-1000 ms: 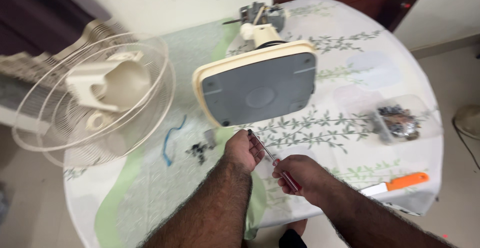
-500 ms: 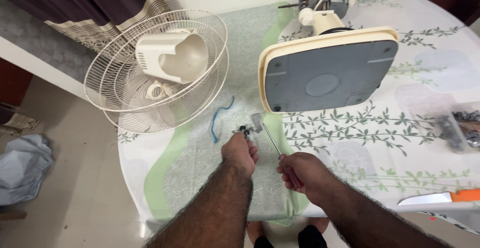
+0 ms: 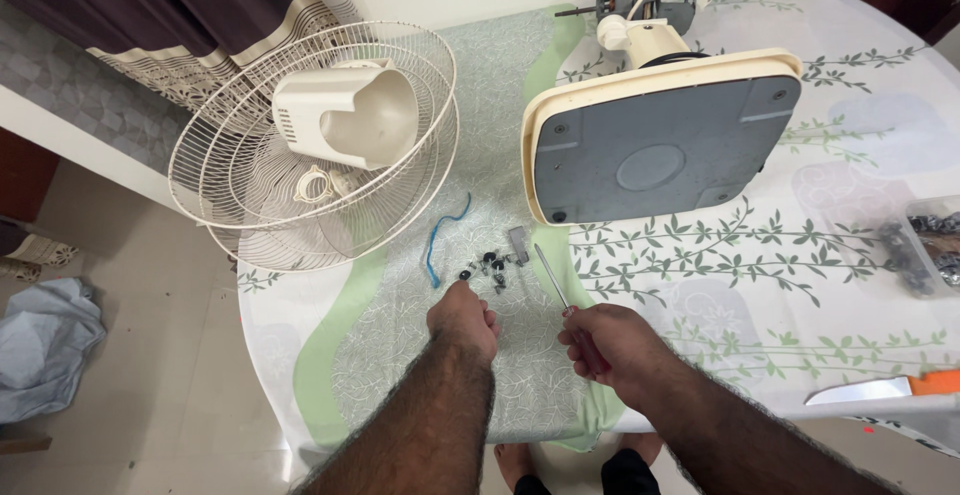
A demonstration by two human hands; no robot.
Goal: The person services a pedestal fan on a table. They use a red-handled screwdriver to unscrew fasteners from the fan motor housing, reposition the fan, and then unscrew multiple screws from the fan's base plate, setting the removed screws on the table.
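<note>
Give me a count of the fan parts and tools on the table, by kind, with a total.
Wire fan guards: 2
Motor cover: 1
Fan base with motor: 1
Screwdriver, in the right hand: 1
Knife: 1
Blue tie: 1
Total: 7
The small screws near the left hand are too small to count.

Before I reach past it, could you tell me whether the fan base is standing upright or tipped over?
Tipped over: the fan base lies on its side on the table, grey underside facing the camera.
</note>
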